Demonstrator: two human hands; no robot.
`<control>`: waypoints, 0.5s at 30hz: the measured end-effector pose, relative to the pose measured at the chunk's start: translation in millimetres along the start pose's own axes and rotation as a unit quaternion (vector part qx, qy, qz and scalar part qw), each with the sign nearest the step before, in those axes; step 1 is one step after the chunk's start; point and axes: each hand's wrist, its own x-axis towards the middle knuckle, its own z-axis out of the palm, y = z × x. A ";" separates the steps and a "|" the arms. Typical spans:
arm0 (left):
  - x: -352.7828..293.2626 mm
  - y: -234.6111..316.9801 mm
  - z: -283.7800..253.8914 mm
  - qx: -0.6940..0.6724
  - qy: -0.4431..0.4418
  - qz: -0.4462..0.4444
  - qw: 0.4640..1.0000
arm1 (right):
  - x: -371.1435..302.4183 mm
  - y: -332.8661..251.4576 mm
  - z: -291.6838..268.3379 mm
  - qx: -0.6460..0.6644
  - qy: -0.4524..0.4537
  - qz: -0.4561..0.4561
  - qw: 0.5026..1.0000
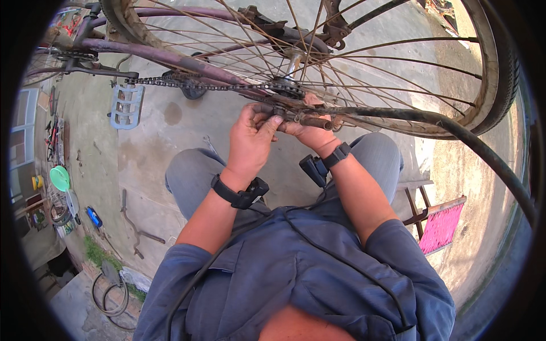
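A rusty spoked bicycle wheel (490,79) fills the top of the head view, with a chain (210,86) running left from its sprocket (287,86). At the axle end just below the sprocket, my left hand (253,131) is closed, thumb pressed against the fingers; what they pinch is too small to make out. My right hand (315,136) reaches up around the same spot, beside a short rusty tube (316,122). Its fingers curl in close to the left fingertips, partly hidden by the metal parts, and what they grip is unclear.
A purple frame (165,59) and a pale pedal (126,106) extend left. A black curved bar (449,122) passes right. A wrench (210,145) lies by my left knee, a bent metal rod (136,227) farther left. A low pink-webbed seat (442,226) stands right.
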 end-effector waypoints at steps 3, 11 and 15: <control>1.2 -1.1 -0.2 -0.016 0.013 -0.032 0.999 | -0.1 -2.4 -3.5 0.043 -0.002 0.027 0.999; -3.9 7.1 4.1 0.203 0.013 0.044 0.978 | -1.0 -12.3 -12.4 0.012 0.015 0.017 1.000; -2.7 10.1 7.8 0.221 0.022 0.054 0.973 | -0.2 -13.1 -11.0 -0.008 0.018 0.027 0.999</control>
